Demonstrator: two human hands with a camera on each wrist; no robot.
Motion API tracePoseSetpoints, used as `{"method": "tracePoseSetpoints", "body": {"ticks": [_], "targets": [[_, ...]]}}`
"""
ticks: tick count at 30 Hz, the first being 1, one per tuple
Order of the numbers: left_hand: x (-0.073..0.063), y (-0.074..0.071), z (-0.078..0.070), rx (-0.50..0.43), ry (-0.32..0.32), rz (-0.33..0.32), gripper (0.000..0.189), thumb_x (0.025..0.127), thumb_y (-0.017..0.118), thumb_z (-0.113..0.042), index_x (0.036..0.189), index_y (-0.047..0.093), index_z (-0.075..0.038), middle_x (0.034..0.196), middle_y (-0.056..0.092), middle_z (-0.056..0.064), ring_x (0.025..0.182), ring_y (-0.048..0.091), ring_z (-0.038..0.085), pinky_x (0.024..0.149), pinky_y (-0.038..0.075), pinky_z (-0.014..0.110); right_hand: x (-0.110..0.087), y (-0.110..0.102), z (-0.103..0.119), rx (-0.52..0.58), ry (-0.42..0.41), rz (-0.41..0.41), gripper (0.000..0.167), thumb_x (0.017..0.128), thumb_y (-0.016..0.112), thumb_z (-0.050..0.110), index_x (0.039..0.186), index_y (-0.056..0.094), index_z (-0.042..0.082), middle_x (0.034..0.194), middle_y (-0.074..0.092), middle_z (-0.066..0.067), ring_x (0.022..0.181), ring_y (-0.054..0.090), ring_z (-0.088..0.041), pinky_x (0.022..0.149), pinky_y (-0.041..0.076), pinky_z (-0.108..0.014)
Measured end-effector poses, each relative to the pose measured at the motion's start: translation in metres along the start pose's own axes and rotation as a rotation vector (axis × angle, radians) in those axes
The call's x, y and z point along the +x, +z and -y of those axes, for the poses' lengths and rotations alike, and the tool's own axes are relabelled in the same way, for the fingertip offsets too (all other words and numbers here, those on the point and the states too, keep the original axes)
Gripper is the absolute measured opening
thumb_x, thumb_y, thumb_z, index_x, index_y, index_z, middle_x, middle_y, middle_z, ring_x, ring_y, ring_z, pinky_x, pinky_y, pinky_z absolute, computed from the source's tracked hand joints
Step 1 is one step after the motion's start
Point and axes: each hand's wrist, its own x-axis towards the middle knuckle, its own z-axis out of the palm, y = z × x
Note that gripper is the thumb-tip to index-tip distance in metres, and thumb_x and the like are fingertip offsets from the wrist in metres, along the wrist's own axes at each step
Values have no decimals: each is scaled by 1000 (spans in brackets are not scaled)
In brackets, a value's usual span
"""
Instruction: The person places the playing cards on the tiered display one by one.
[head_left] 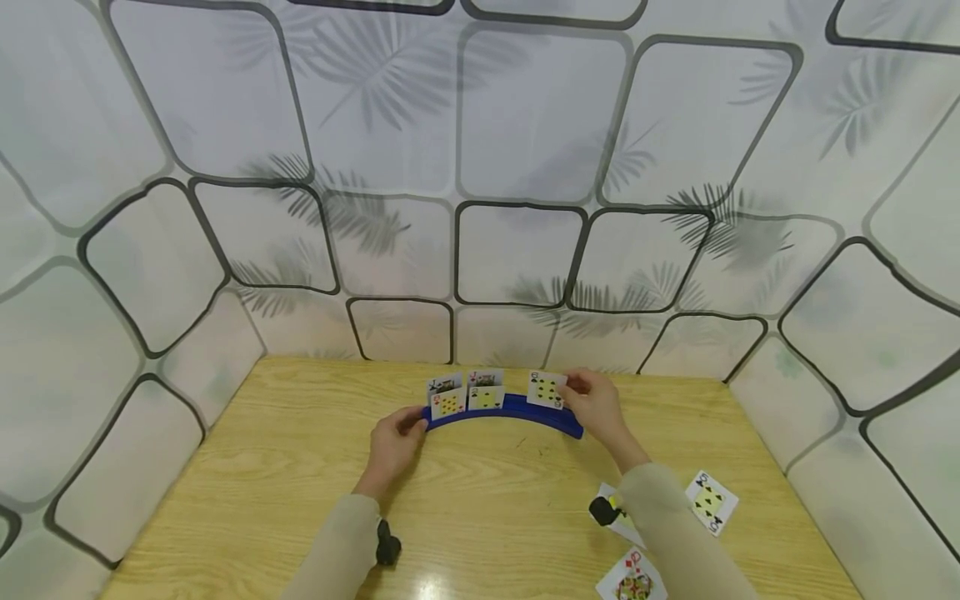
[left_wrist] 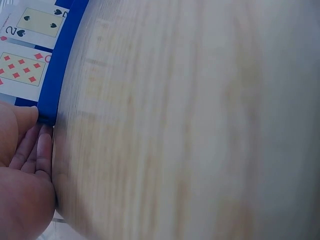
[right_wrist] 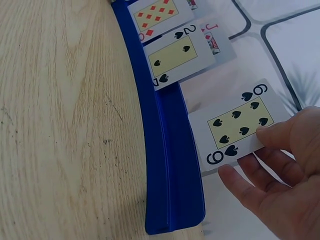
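Note:
A curved blue card holder (head_left: 516, 407) lies on the table. My left hand (head_left: 395, 442) grips its left end, with the thumb (left_wrist: 25, 118) on the front. The right hand (head_left: 596, 406) pinches a six of spades (right_wrist: 240, 122) between thumb and fingers, near the holder's right part; in the right wrist view the card's edge overlaps the back wall. On the holder's left part stand a diamond number card (left_wrist: 21, 70) and a two of spades (right_wrist: 175, 56), side by side. Behind them rise a jack of diamonds (right_wrist: 220, 45) and another face card (head_left: 442, 383), both partly hidden.
At the right of the wooden table (head_left: 262, 500) lie a black-suited number card (head_left: 711, 502), a diamond face card (head_left: 632, 579) and a third card (head_left: 625, 527), partly covered by the right sleeve (head_left: 667, 517). A patterned wall covering (head_left: 517, 250) closes off the back and sides.

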Motion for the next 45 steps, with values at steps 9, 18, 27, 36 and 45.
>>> {"method": "tracePoseSetpoints", "body": {"ticks": [9, 18, 27, 36, 45], "targets": [[0, -1, -2, 0, 1, -9, 27, 101, 68, -5, 126, 73, 1, 122, 76, 20, 111, 71, 32, 95, 58, 43, 6, 9, 5, 1, -18, -11, 20, 99, 70, 4, 117, 71, -4, 111, 75, -24, 106, 74, -40, 78, 65, -32], [0, -1, 0, -3, 27, -4, 27, 101, 68, -6, 126, 73, 1, 122, 76, 20, 113, 71, 35, 97, 58, 48, 7, 15, 7, -1, -13, 10, 22, 102, 70, 10, 121, 72, 0, 114, 74, -21, 109, 72, -37, 80, 64, -37], [-1, -1, 0, -14, 13, 0, 27, 101, 68, -5, 127, 73, 1, 124, 75, 20, 114, 71, 34, 99, 58, 49, 13, 24, 6, -25, -56, -17, 14, 100, 71, 9, 112, 74, 3, 109, 76, -17, 106, 72, -35, 83, 63, -40], [-1, 0, 1, -7, 16, 0, 28, 101, 68, -6, 127, 73, 0, 124, 75, 20, 115, 71, 34, 99, 58, 50, 13, 27, 5, -44, -51, -13, 15, 100, 71, 10, 114, 74, 3, 111, 76, -17, 107, 72, -35, 86, 63, -46], [-1, -1, 1, -2, 20, 4, 28, 101, 68, -7, 128, 73, 0, 125, 75, 20, 115, 70, 34, 100, 57, 50, 12, 30, 1, -43, -34, -8, 22, 100, 72, 11, 120, 73, 1, 110, 75, -18, 106, 72, -36, 85, 62, -47]]}}
